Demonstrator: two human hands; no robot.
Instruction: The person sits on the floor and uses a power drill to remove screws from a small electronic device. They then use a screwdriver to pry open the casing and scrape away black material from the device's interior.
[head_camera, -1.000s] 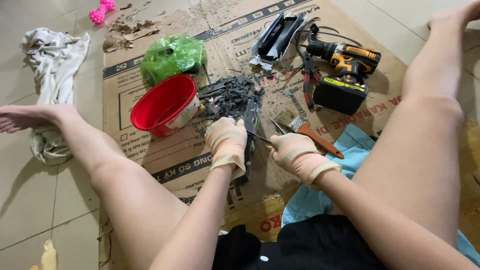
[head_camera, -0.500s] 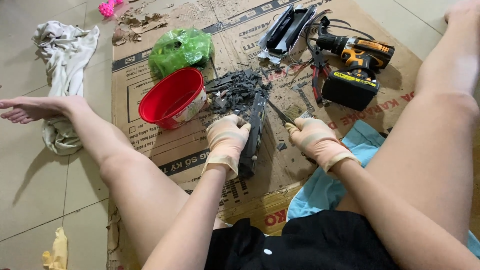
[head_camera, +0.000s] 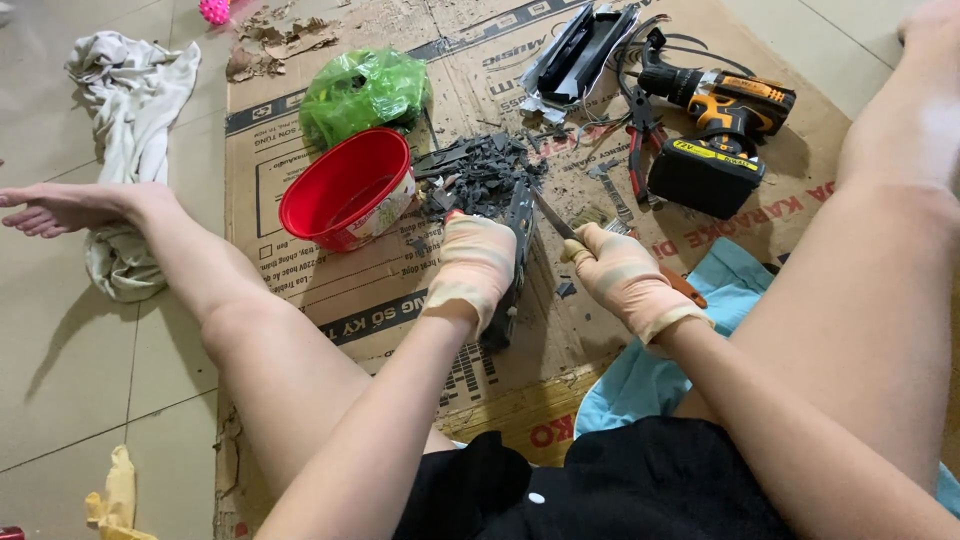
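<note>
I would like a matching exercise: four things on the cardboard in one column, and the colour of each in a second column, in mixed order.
Things:
1. bowl
2. plastic bag
3. drill
4. cloth

Colours:
a. light blue
b. red
c. yellow and black
d. green

Pairs: 1-b, 2-d, 3-c, 4-a

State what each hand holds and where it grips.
Left hand grips the long dark part around its middle; right hand holds the knife by its handle.
</note>
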